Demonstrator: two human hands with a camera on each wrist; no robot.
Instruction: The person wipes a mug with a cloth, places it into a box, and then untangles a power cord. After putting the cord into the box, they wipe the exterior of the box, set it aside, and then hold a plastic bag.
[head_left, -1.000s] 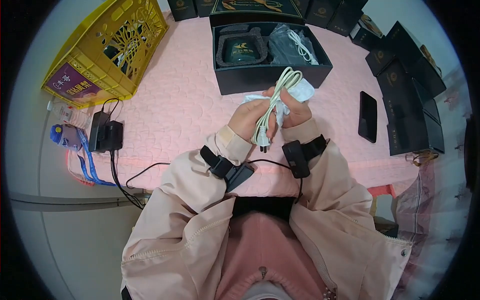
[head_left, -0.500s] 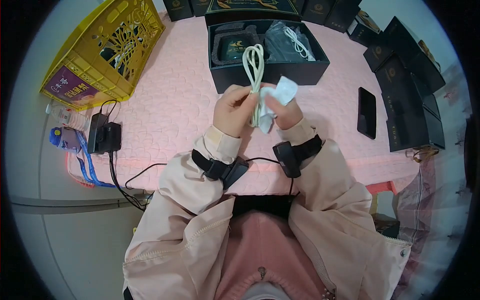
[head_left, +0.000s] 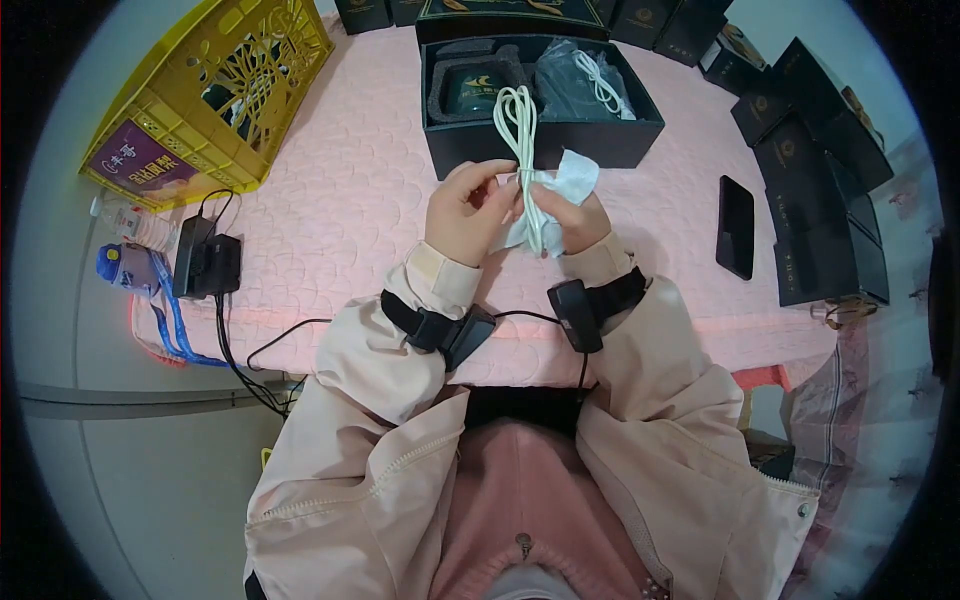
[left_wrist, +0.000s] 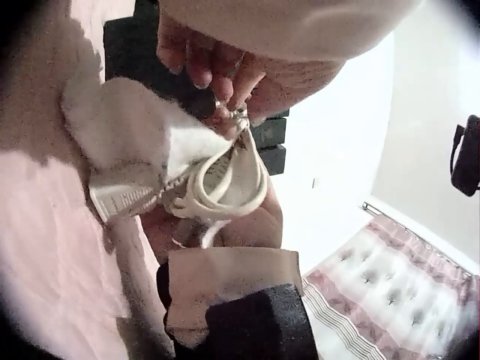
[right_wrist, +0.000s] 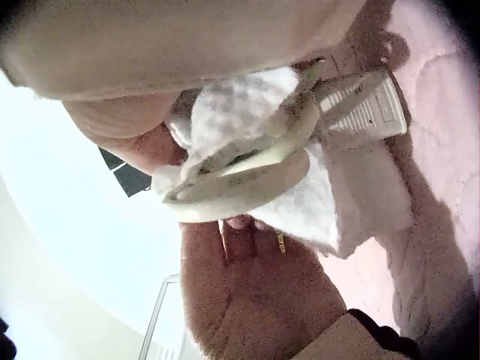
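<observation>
A coiled white power cable (head_left: 516, 125) stands in front of me, its loops pointing toward the box and overlapping its front wall. My left hand (head_left: 462, 212) is at its left, fingertips and thumb pinching the bundle at its narrow tied middle, as the left wrist view shows. From the other side my right hand (head_left: 575, 215) grips the lower bundle, thumb across it, together with a crumpled white cloth (head_left: 575, 178). The ribbed plug (right_wrist: 367, 111) points down toward the bedspread in the right wrist view. In the head view the plug is hidden.
Behind the hands sits an open dark box (head_left: 540, 150) with a foam-framed dark item (head_left: 475, 92) and a bagged white cord (head_left: 600, 85). A yellow crate (head_left: 200, 110) stands left, a phone (head_left: 735, 228) right. Several dark boxes (head_left: 815, 215) line the right side of the pink bedspread (head_left: 370, 150).
The cable has turned so its loops point away and its plug is out of sight. My left hand has shifted left, and its fingertips have come to the bundle's middle.
</observation>
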